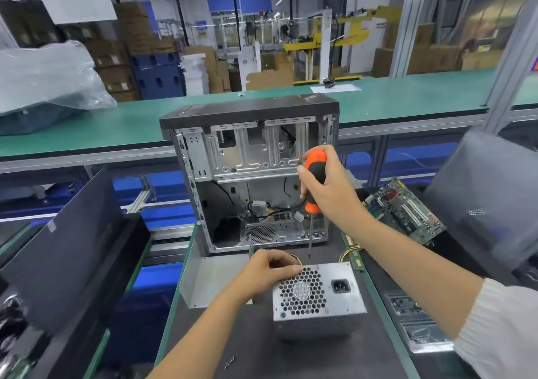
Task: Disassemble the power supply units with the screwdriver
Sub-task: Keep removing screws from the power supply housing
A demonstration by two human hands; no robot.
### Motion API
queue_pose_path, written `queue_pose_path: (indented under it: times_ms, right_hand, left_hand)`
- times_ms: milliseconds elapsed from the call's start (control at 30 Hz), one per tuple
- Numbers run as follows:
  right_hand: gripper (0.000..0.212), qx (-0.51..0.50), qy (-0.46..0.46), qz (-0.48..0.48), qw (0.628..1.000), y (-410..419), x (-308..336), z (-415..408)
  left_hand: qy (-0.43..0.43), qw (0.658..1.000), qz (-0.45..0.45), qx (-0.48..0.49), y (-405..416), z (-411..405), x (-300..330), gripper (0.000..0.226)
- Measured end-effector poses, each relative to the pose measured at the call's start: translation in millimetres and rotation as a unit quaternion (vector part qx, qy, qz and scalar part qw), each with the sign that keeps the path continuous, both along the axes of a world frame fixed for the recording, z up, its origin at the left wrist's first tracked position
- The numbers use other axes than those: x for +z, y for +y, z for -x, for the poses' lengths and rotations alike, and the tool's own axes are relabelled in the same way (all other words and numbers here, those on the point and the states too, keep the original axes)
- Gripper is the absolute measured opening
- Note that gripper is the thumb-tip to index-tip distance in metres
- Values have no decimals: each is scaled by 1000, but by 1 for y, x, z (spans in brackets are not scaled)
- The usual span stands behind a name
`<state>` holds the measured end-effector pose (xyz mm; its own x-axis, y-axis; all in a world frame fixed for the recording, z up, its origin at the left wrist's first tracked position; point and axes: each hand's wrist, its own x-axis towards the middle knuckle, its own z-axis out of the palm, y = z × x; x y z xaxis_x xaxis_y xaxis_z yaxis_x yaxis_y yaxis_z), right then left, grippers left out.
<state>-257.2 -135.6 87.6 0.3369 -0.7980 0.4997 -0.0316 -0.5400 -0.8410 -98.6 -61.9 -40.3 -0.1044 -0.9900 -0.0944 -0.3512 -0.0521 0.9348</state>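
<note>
So far we have the PSU (318, 292) out of the case (250, 174) and sitting on the bench (256, 346) at lower centre of the frame, fan grille and power socket facing up. Our left hand (269, 271) curls over its upper-left corner, fingers gripping the edge to steady it. Our right hand (329, 186) is wrapped round the orange-and-black handle of the screwdriver (313, 192), held upright in centre frame, its tip hanging just above the PSU's top edge and, as far as we can see, not seated in any screw.

Just left of the PSU, a bent metal panel (209, 279) rests on the bench; we cannot tell if it belongs to the unit. Near the bottom edge of the frame lie two loose screws (230, 362), so we judge that some unscrewing is done. The housing looks closed from here, which suggests opening it is the work left. A motherboard (404, 209) lies at right, already removed. We see only this one PSU, so we cannot say how many more remain.
</note>
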Motion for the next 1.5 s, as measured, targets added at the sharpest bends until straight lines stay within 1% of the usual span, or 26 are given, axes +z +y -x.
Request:
queue_pose_path:
  times_ms: [167, 267, 333, 433, 533, 700, 900, 1000, 1033, 1067, 1100, 1133, 1167, 1200, 1233, 1267, 1300, 1333, 1367, 1433, 1500]
  right_hand:
    - [13, 13, -38, -21, 999, 6, -5, -14]
    - [15, 32, -49, -35, 998, 18, -12, -24]
    - [14, 40, -43, -21, 998, 27, -17, -28]
    - [13, 32, -40, -3, 999, 36, -19, -30]
    - [14, 24, -47, 8, 999, 42, -17, -33]
    - [14, 9, -30, 2, 1000, 47, -19, -38]
    - [15, -8, -21, -10, 1000, 51, -19, -41]
    - [14, -4, 6, -19, 1000, 54, -14, -39]
    - [17, -6, 28, -4, 1000, 56, -11, -39]
    - [24, -21, 67, 36, 997, 57, -8, -39]
    - [31, -54, 123, 97, 986, 57, -3, -39]
    - [36, -102, 197, 171, 960, 57, 2, -40]
    - [40, -155, 280, 241, 916, 56, 8, -40]
    - [44, -199, 363, 284, 865, 55, 16, -41]
    - [48, -228, 441, 294, 817, 52, 25, -41]
    - [53, -245, 512, 285, 773, 49, 33, -42]
    - [58, -254, 566, 268, 737, 46, 39, -42]
    - [62, -255, 598, 251, 717, 44, 44, -42]
    - [64, -250, 614, 238, 709, 42, 47, -43]
    - [64, -242, 621, 226, 711, 39, 52, -47]
    - [58, -231, 629, 215, 711, 37, 59, -52]
  left_hand:
    - [124, 992, -3, 37, 21, -6, -16, 23]
    - [214, 976, -32, 17, 33, -6, -23, 27]
    - [236, 971, -30, -2, 39, -6, -23, 29]
    - [233, 972, -14, 13, 42, -3, -18, 24]
    - [204, 978, 11, 43, 39, 1, -15, 17]
    - [175, 984, 0, 23, 37, -6, -15, 17]
    - [171, 985, -14, -5, 36, -13, -17, 26]
    - [164, 986, -3, 1, 36, -15, -18, 23]
    - [160, 987, 2, 3, 35, -15, -18, 22]
    - [158, 987, 6, 6, 35, -14, -19, 22]
    - [159, 987, 10, 9, 34, -13, -19, 22]
    - [163, 987, 14, 12, 33, -12, -18, 22]
    - [169, 985, 17, 18, 33, -11, -17, 22]
    - [178, 983, 16, 28, 31, -9, -17, 23]
    - [190, 981, 12, 45, 30, -8, -17, 23]
    - [202, 977, 7, 62, 30, -8, -18, 23]
    - [211, 974, 3, 76, 29, -7, -19, 22]
    - [215, 973, -3, 88, 28, -7, -20, 22]
    - [218, 971, -10, 98, 27, -7, -22, 21]
    - [222, 969, -24, 107, 25, -6, -21, 19]
    - [227, 968, -34, 104, 23, -1, -19, 17]
